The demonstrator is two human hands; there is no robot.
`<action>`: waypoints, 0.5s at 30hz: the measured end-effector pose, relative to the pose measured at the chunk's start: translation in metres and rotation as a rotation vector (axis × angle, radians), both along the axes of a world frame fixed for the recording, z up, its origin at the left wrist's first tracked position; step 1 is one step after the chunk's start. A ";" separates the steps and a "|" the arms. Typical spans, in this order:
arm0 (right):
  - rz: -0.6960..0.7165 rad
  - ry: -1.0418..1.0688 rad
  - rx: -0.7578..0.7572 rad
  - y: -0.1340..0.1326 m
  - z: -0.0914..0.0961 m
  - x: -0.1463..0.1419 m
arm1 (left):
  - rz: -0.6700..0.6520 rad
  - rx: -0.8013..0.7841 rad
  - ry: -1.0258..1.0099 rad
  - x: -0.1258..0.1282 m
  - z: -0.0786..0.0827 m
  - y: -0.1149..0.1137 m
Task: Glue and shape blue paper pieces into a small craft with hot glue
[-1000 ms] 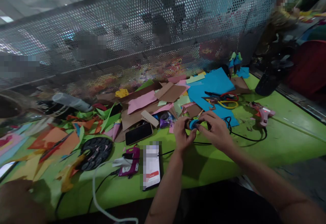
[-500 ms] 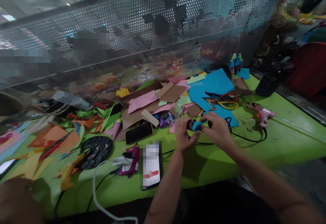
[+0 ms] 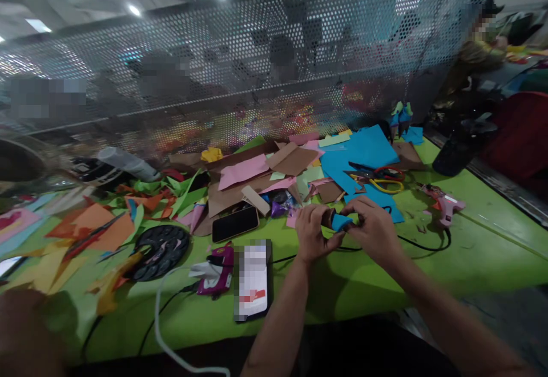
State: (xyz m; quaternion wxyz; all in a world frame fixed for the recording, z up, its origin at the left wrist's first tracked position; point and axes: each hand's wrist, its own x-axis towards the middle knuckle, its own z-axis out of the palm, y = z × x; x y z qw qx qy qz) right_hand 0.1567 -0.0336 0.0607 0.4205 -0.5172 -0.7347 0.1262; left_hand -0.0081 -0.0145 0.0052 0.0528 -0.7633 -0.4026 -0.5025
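A small curled blue piece (image 3: 341, 221), apparently paper, is held between my two hands above the green table (image 3: 342, 291). A darker brown part shows at its left end. My left hand (image 3: 314, 231) grips it from the left, fingers bent and thumb below. From the right, the fingertips of my right hand (image 3: 374, 225) pinch its other end. My fingers hide part of the piece. Just behind my hands lie blue sheets (image 3: 359, 154) and scissors with red and yellow handles (image 3: 379, 181). A black cable passes beneath my hands.
A pink glue gun (image 3: 447, 205) lies at right, near a dark bottle (image 3: 454, 145). Left of my hands are a lit phone (image 3: 257, 285), a dark phone (image 3: 235, 224), a purple power adapter (image 3: 218, 271) and a black round tray (image 3: 165, 251). Perforated metal panels (image 3: 214, 63) stand behind the paper scraps.
The blue piece has turned between my fingers and shows more of its surface. My right hand has shifted slightly right. The whole view has moved a little.
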 end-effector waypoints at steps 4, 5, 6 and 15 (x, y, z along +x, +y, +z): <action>0.023 -0.003 -0.029 0.002 0.001 0.002 | 0.001 -0.020 0.020 0.000 0.000 0.000; 0.026 -0.006 -0.029 0.003 0.001 0.003 | -0.001 -0.023 0.018 0.000 -0.001 0.000; 0.026 -0.008 -0.025 0.003 0.000 0.003 | -0.002 -0.024 0.013 0.000 -0.001 0.000; -0.025 0.000 0.052 -0.002 0.000 -0.001 | -0.047 -0.059 -0.073 0.004 0.000 0.000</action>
